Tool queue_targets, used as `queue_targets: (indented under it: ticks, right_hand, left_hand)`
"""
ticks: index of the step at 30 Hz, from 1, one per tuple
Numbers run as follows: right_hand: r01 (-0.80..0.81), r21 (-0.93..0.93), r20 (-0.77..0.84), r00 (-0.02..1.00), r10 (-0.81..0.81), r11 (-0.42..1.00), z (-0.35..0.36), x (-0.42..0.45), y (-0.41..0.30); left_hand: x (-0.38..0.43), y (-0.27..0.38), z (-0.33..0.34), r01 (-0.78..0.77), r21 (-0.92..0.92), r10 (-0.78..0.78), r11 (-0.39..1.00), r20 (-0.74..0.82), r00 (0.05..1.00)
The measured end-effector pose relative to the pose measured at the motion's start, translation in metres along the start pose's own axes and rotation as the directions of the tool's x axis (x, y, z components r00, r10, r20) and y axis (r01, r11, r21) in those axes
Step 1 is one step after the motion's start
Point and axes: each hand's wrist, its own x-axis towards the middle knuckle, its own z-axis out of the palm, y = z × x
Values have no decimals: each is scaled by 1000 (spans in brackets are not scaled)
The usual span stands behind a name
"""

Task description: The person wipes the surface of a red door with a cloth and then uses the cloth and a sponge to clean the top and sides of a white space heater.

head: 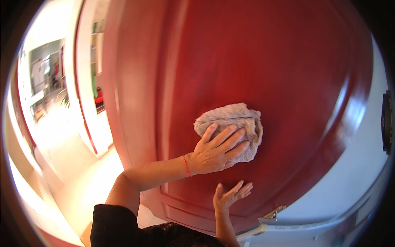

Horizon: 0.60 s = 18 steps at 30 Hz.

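Note:
My left hand (213, 154), with a red string around its wrist, presses a folded, fluffy grey-beige cloth (228, 115) against the broad face of a red panelled door (262, 68). Its fingers lie spread over the cloth. Lower down and to the right, my right hand (230, 197) is raised in front of the door with fingers apart and nothing in it. Whether its fingers touch the door cannot be told.
A brass-coloured metal fitting (274, 212) shows at the door's lower right, beside a pale surface (287, 230). A dark round object (387, 122) is at the far right. On the left, a bright passage with a pale floor (74, 157) leads past shelves (98, 55).

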Motion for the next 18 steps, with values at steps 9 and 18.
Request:
queue_targets:
  ticks: [9, 18]
  right_hand:
    - [56, -126, -88, 994, -68, 990, 34, -31, 31]
    - [53, -215, -129, 988, -82, 975, 36, -30, 45]
  left_hand:
    - [31, -133, -72, 478, 333, -397, 813, -284, 873]
    - [9, -122, -45, 86, 160, -72, 983, -92, 993]
